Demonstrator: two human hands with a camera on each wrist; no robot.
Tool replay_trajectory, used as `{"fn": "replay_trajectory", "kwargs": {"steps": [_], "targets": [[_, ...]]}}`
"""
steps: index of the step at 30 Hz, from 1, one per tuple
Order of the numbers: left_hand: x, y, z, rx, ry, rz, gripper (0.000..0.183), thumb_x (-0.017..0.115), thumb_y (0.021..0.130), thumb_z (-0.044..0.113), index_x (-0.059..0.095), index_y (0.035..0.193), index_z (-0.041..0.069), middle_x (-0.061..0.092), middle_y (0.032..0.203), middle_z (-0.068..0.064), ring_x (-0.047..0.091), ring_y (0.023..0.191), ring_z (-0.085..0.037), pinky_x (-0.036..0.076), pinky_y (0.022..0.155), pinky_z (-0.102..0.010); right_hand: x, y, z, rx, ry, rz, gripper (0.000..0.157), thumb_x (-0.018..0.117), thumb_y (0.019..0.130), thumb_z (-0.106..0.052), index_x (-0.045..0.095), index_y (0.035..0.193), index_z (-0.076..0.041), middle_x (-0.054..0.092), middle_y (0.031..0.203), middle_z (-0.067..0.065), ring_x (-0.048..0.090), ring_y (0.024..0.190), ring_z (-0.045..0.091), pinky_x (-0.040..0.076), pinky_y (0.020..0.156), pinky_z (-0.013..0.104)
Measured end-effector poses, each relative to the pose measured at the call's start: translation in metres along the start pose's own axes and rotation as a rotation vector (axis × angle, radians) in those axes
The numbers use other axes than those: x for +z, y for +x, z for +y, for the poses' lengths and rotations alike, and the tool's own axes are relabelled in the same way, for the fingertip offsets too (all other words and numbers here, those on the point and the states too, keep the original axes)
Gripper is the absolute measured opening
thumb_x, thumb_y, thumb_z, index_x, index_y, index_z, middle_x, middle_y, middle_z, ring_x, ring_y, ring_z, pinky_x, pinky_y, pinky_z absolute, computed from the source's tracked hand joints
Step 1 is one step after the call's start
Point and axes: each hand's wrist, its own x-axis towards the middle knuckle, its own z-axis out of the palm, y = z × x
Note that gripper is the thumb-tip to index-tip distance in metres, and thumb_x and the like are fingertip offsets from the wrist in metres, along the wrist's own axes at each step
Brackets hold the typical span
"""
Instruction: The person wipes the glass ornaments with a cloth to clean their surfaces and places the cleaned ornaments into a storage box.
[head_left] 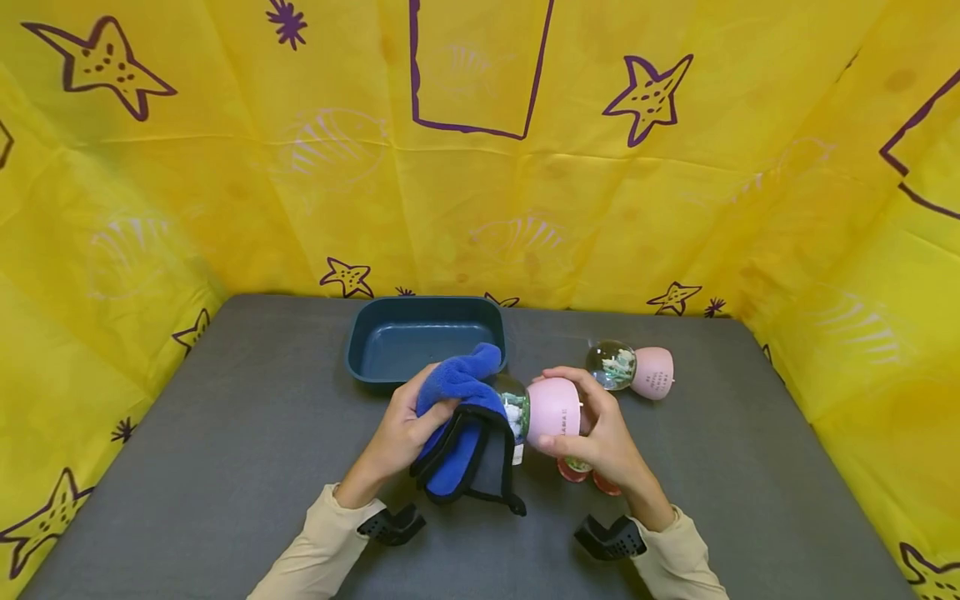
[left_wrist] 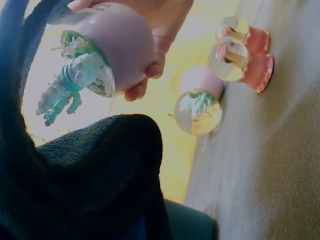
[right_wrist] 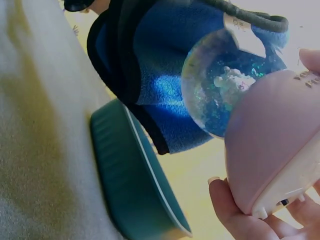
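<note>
The right fingers (right_wrist: 227,205) hold a pink base (right_wrist: 272,127), which carries a clear globe (right_wrist: 200,95) with a white figure (right_wrist: 231,82) inside. Just behind the globe is a black-edged blue cloth (right_wrist: 160,60). A teal basin (right_wrist: 125,165) stands on the tabletop (right_wrist: 45,150).

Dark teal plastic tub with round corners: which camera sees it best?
The head view: it shows the tub almost whole, inside included. The right wrist view shows its outer wall and some rim; the left wrist view, only a small piece.
</note>
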Motion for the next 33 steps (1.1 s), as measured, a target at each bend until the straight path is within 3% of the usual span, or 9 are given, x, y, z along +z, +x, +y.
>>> {"fn": "replay_trajectory", "kwargs": {"steps": [3, 6, 10, 14, 20, 24, 29, 33], "targets": [[-0.001, 0.000, 0.002, -0.018, -0.021, -0.031, 0.041, 0.061, 0.092, -0.001, 0.054, 0.133, -0.003, 0.065, 0.124, -0.008, 0.060, 0.109, -0.010, 0.049, 0.099, -0.023, 0.000, -0.001, 0.001, 0.014, 0.010, 0.019, 0.061, 0.073, 0.073, 0.009, 0.051, 0.129, 0.003, 0.062, 0.118, -0.006, 0.064, 0.088, 0.015, 0.060, 0.059, 0.037], [-0.002, -0.001, 0.005, -0.080, -0.031, -0.110, 0.055, 0.068, 0.092, 0.012, 0.048, 0.143, 0.009, 0.058, 0.136, -0.011, 0.058, 0.116, -0.016, 0.049, 0.101, -0.031, 0.003, 0.000, 0.000, 0.044, 0.007, 0.051, 0.056, 0.071, 0.075, 0.007, 0.051, 0.128, 0.004, 0.062, 0.114, -0.004, 0.063, 0.088, 0.015, 0.060, 0.060, 0.036], [0.002, -0.001, 0.010, -0.194, -0.030, -0.213, 0.083, 0.080, 0.084, 0.027, 0.033, 0.152, 0.033, 0.042, 0.153, -0.001, 0.050, 0.127, -0.027, 0.046, 0.101, -0.048, 0.005, 0.000, 0.001, 0.072, 0.005, 0.091, 0.052, 0.069, 0.078, 0.003, 0.051, 0.127, 0.007, 0.062, 0.111, -0.003, 0.062, 0.089, 0.015, 0.059, 0.066, 0.032], [0.005, -0.001, 0.015, -0.216, -0.009, -0.230, 0.092, 0.083, 0.080, 0.027, 0.028, 0.153, 0.038, 0.036, 0.157, 0.002, 0.047, 0.130, -0.029, 0.044, 0.101, -0.052, 0.008, 0.000, 0.001, 0.082, 0.004, 0.098, 0.050, 0.069, 0.080, 0.000, 0.051, 0.127, 0.007, 0.063, 0.109, -0.002, 0.062, 0.087, 0.015, 0.058, 0.067, 0.031], [0.008, -0.002, 0.015, -0.115, 0.095, -0.147, 0.071, 0.076, 0.086, 0.020, 0.041, 0.148, 0.028, 0.045, 0.153, -0.002, 0.050, 0.131, -0.027, 0.047, 0.105, -0.046, 0.010, -0.001, -0.002, 0.068, 0.004, 0.088, 0.053, 0.071, 0.078, 0.005, 0.050, 0.126, 0.008, 0.062, 0.109, 0.000, 0.063, 0.085, 0.016, 0.059, 0.064, 0.032], [0.008, -0.003, 0.012, -0.053, 0.111, -0.103, 0.055, 0.069, 0.089, 0.011, 0.051, 0.140, 0.017, 0.052, 0.148, -0.009, 0.050, 0.134, -0.027, 0.045, 0.108, -0.046, 0.009, -0.003, -0.003, 0.046, -0.041, 0.082, 0.058, 0.074, 0.073, 0.008, 0.053, 0.127, 0.003, 0.062, 0.109, -0.001, 0.065, 0.079, 0.016, 0.059, 0.059, 0.034], [0.004, -0.001, 0.009, 0.019, 0.085, -0.031, 0.037, 0.066, 0.089, 0.000, 0.058, 0.125, 0.006, 0.066, 0.122, -0.014, 0.061, 0.113, -0.015, 0.050, 0.098, -0.032, 0.009, -0.003, -0.006, -0.033, -0.140, 0.081, 0.064, 0.081, 0.066, 0.005, 0.058, 0.125, -0.005, 0.065, 0.111, -0.004, 0.065, 0.071, 0.014, 0.058, 0.054, 0.033], [0.002, 0.001, 0.008, 0.058, 0.059, 0.043, 0.033, 0.062, 0.089, -0.006, 0.056, 0.121, -0.001, 0.065, 0.112, -0.007, 0.059, 0.103, -0.009, 0.049, 0.092, -0.024, 0.008, -0.002, -0.007, -0.134, -0.160, 0.056, 0.069, 0.085, 0.060, 0.004, 0.059, 0.123, -0.003, 0.066, 0.116, 0.001, 0.065, 0.074, 0.013, 0.059, 0.055, 0.031]]}}
